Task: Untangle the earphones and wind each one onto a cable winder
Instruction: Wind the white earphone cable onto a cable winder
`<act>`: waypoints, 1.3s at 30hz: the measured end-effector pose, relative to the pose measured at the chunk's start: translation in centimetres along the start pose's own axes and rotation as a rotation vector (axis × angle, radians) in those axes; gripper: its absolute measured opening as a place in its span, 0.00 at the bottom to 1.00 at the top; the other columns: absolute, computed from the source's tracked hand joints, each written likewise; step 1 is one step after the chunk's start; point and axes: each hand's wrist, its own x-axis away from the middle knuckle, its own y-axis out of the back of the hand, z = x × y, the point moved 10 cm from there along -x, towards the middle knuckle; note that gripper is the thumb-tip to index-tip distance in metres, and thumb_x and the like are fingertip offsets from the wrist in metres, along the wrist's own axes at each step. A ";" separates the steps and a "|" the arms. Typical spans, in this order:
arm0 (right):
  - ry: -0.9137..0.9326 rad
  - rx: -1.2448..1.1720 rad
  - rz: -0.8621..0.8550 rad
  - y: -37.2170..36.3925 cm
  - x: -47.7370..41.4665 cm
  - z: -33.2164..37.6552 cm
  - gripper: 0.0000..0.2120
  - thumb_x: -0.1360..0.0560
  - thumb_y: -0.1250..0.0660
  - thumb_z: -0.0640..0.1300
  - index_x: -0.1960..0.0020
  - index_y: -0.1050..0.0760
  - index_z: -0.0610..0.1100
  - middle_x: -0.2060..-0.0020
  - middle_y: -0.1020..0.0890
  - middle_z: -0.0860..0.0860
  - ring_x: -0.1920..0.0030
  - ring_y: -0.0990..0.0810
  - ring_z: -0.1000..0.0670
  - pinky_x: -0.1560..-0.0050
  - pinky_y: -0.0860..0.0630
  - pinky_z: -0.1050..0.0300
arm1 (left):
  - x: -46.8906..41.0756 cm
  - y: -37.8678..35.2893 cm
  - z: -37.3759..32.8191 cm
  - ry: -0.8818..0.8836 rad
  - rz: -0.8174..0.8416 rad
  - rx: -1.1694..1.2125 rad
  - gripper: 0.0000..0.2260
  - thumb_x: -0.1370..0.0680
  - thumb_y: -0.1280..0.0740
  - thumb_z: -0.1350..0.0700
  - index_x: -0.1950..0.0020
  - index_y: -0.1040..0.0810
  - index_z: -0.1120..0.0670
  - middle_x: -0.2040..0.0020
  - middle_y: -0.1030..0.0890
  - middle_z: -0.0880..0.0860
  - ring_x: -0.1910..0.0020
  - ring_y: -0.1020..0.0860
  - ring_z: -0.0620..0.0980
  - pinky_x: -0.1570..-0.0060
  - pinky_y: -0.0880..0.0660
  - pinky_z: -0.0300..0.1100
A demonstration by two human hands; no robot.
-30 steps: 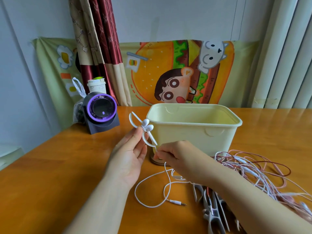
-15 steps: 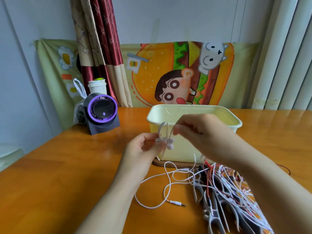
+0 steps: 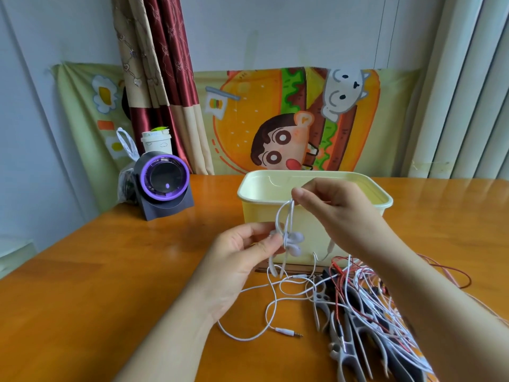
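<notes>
My left hand (image 3: pixel 237 260) pinches the white earphone (image 3: pixel 293 242) by its buds, just before the cream tub (image 3: pixel 259 210). My right hand (image 3: pixel 338 213) pinches its cord loop (image 3: pixel 278 216) just above. Best to wind snug, feeding slack clear of the tangle (image 3: pixel 371 299) on the right.

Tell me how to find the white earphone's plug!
Start at the cream tub on the table. Follow the white cable looping toward you below the left hand. The plug lies alone at its end, white with a metal tip, left of the tangle.

The left hand (image 3: pixel 242 260) hides most of a possible winder (image 3: pixel 271 267); tangled cables (image 3: pixel 366 290) run off the bottom edge.
</notes>
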 end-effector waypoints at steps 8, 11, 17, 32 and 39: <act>-0.084 -0.075 0.018 -1.5 0.3 -1.9 0.13 0.23 0.35 0.49 0.66 0.24 0.48 0.80 0.33 0.57 0.78 0.38 0.57 0.75 0.41 0.68 | -0.1 -0.1 -0.1 0.044 0.007 0.274 0.09 0.28 0.29 0.64 0.49 0.16 0.60 0.51 0.16 0.61 0.55 0.16 0.53 0.55 0.20 0.39; -0.111 -0.071 0.118 -3.8 0.6 -2.8 0.13 0.24 0.34 0.47 0.62 0.22 0.40 0.72 0.26 0.45 0.72 0.35 0.56 0.70 0.38 0.61 | -0.1 0.0 -0.1 0.051 -0.001 0.318 0.09 0.30 0.29 0.67 0.53 0.14 0.58 0.51 0.15 0.59 0.55 0.16 0.50 0.56 0.20 0.38; -0.125 -0.066 0.328 -7.2 2.0 -2.7 0.20 0.20 0.41 0.48 0.61 0.29 0.32 0.74 0.37 0.49 0.75 0.42 0.55 0.74 0.43 0.63 | -0.3 2.6 -0.3 0.009 -0.209 0.334 0.10 0.32 0.33 0.59 0.58 0.12 0.52 0.53 0.14 0.55 0.54 0.16 0.47 0.46 0.22 0.42; -0.044 0.246 0.659 -7.9 3.8 0.5 0.13 0.20 0.42 0.46 0.54 0.19 0.47 0.71 0.27 0.51 0.73 0.33 0.56 0.71 0.36 0.66 | -0.1 5.3 1.5 0.022 -0.421 0.121 0.08 0.23 0.33 0.58 0.45 0.18 0.53 0.50 0.14 0.51 0.52 0.20 0.43 0.51 0.29 0.39; 0.072 0.306 0.323 -2.1 1.4 2.9 0.10 0.22 0.37 0.46 0.57 0.20 0.46 0.69 0.23 0.55 0.68 0.27 0.58 0.66 0.32 0.66 | -0.2 4.2 0.0 -0.063 -0.342 -0.283 0.07 0.27 0.27 0.59 0.50 0.19 0.50 0.56 0.14 0.45 0.53 0.18 0.42 0.53 0.26 0.34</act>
